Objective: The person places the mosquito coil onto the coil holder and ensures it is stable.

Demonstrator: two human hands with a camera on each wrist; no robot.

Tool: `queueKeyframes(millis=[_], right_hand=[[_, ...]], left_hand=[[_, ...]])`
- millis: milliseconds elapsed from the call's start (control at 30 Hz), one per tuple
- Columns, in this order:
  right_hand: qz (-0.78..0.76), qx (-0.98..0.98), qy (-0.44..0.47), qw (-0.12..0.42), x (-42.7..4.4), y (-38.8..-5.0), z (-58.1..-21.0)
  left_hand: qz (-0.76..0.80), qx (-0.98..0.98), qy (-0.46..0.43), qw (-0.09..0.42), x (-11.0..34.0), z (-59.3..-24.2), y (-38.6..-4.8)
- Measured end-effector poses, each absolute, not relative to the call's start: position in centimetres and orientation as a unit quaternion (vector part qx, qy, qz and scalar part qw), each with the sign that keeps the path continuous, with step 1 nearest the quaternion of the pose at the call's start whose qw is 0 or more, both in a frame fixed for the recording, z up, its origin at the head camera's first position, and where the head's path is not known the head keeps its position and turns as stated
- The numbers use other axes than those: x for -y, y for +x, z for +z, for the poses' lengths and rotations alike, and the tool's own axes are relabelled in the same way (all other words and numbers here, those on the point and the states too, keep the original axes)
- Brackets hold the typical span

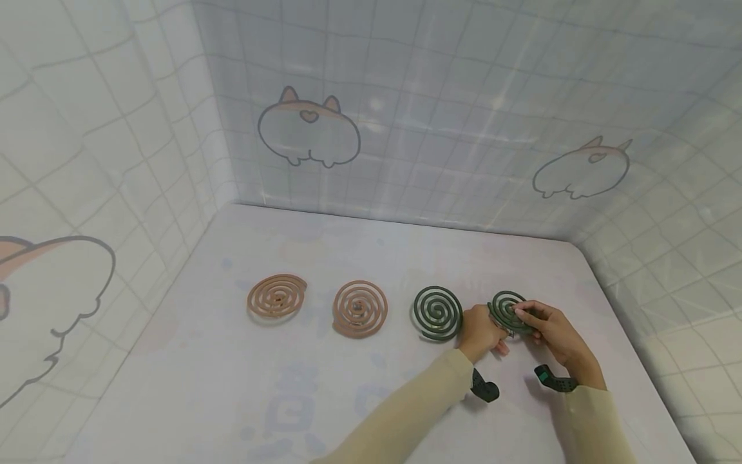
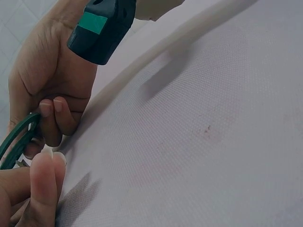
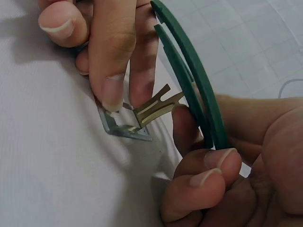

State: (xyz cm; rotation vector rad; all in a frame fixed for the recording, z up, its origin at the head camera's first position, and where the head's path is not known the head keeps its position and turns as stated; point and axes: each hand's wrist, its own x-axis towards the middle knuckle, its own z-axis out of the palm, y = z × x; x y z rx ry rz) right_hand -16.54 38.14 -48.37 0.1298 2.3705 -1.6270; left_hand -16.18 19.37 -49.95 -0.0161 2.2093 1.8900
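Note:
My right hand (image 1: 556,335) pinches a green mosquito coil (image 1: 505,309) between thumb and fingers at the right of the table. In the right wrist view the coil is tilted up on edge beside a small metal coil stand (image 3: 128,135). My left hand (image 1: 478,332) holds that stand low over the white cloth with its fingertips. The stand's forked tongue (image 3: 158,106) sticks up toward the coil and seems to meet it; whether it passes through the coil is hidden. In the left wrist view my left fingertips (image 2: 42,182) are close to the coil.
Another green coil (image 1: 437,312) is just left of my left hand. Further left are two brown coils, one (image 1: 359,309) in the middle and one (image 1: 278,296) beyond it. White tiled-pattern walls (image 1: 406,129) enclose the cloth-covered table (image 1: 324,380) at the back and sides.

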Motion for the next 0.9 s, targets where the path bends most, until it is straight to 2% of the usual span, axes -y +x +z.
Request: queueKeyframes(millis=[267,567,900], right_hand=[[-0.55,-0.823,0.063,0.123,-37.99,-15.94,-48.33],[-0.554,-0.824,0.085,0.081,-37.33,-15.66,-48.76],[-0.559,-0.819,0.106,0.071,-37.22,-15.54,-49.13]], left_hand=[[0.655,-0.749,0.044,0.084,-19.15,-50.3,-16.16],[0.648,-0.756,0.026,0.094,-19.21,-50.16,-16.0],[0.644,-0.759,0.024,0.093,-18.96,-49.92,-15.87]])
